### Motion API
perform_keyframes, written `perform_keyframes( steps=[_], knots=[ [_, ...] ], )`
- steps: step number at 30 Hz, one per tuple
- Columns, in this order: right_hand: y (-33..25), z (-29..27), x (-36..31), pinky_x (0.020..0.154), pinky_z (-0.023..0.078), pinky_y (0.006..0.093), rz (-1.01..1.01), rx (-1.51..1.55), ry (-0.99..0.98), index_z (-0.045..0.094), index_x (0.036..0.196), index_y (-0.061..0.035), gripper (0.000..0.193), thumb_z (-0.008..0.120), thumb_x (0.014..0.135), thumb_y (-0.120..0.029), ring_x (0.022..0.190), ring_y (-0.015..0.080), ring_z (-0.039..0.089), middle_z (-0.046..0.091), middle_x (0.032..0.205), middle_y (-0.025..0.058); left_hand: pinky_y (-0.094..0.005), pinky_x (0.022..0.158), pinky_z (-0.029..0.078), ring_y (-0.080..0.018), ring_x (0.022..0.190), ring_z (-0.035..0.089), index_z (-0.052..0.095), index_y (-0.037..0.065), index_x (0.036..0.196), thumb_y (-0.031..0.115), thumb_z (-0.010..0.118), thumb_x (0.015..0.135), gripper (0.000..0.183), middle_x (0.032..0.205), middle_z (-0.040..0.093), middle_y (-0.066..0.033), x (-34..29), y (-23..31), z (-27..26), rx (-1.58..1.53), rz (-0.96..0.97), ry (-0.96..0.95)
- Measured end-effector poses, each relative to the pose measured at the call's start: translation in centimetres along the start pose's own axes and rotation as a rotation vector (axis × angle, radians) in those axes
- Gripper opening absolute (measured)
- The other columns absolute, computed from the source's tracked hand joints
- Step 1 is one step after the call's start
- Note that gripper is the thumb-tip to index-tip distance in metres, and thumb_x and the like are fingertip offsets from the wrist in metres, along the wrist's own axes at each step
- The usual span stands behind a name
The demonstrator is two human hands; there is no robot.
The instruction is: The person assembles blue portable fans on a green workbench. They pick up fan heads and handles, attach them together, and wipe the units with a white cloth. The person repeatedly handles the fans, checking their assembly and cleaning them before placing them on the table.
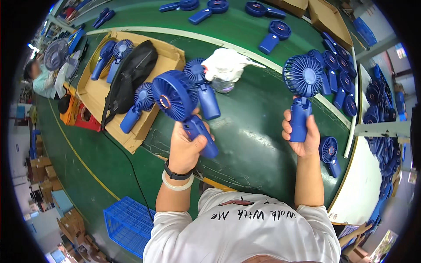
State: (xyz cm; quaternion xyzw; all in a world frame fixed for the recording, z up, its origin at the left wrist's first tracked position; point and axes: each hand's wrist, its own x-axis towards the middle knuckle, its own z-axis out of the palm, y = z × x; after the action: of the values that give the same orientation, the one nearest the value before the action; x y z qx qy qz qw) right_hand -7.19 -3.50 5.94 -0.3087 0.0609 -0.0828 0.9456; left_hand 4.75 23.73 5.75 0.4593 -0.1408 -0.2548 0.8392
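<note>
My left hand (186, 144) is closed round the handle of a blue handheld fan (174, 96), its round head tilted up and to the left. In my right hand (305, 142) is another blue handheld fan (302, 76), held upright with its grille showing. Behind the left one, a third handheld fan (208, 98) stands on the green workbench (245, 131), beside a white crumpled bag or cloth (226, 65) on a small clear container. Below and right of my right hand lies one more small fan (328, 151).
A cardboard tray (173, 52) at left holds several fans and a black pouch (131, 76). Further fans lie on the green belt (237, 22) beyond a pale rail. Several fans cluster at right (340, 74). A blue crate (129, 223) stands on the floor; a person (44, 83) sits far left.
</note>
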Motion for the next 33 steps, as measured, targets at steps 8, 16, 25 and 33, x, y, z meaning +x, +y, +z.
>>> perform_keyframes(
  steps=[8,16,25,33],
  knots=[
    [2.1,-0.4,0.0,0.068,0.054,0.0368,-0.005,-0.042,0.042,0.037,0.129,-0.0055,0.052,0.057,0.089,-0.032,0.082,0.0222,0.056,0.052,0.101,0.0134,-0.0419,0.084,0.051,-0.0294,0.102,0.058,0.035,0.006,0.128,0.017,0.053,0.092,0.041,0.117,0.052,-0.0147,0.1,0.0,-4.2,-0.113,-0.015,0.097],
    [3.8,0.7,-0.3,0.078,0.055,0.0452,0.216,-0.317,0.104,0.038,0.125,-0.0052,0.050,0.066,0.084,-0.017,0.092,0.0238,0.060,0.055,0.099,0.0121,-0.0421,0.085,0.051,-0.0297,0.101,0.060,0.035,0.005,0.129,0.013,0.054,0.090,0.044,0.117,0.054,-0.0176,1.4,-0.8,-4.3,-0.114,-0.105,0.100],
    [5.8,1.6,1.1,0.080,0.054,0.0440,0.310,-0.342,0.078,0.041,0.122,-0.0041,0.054,0.071,0.077,-0.009,0.094,0.0268,0.061,0.055,0.104,0.0128,-0.0391,0.083,0.052,-0.0298,0.099,0.062,0.037,0.003,0.127,0.011,0.055,0.089,0.043,0.117,0.055,-0.0191,1.9,-1.2,-4.0,0.030,-0.062,0.150],
    [6.3,1.9,1.9,0.083,0.053,0.0416,0.374,-0.355,0.085,0.039,0.124,-0.0042,0.061,0.073,0.073,-0.001,0.096,0.0266,0.061,0.057,0.103,0.0129,-0.0375,0.082,0.052,-0.0282,0.097,0.063,0.037,0.003,0.128,0.012,0.056,0.089,0.044,0.116,0.056,-0.0185,2.1,-1.4,-3.7,0.102,-0.045,0.168]
  ],
)
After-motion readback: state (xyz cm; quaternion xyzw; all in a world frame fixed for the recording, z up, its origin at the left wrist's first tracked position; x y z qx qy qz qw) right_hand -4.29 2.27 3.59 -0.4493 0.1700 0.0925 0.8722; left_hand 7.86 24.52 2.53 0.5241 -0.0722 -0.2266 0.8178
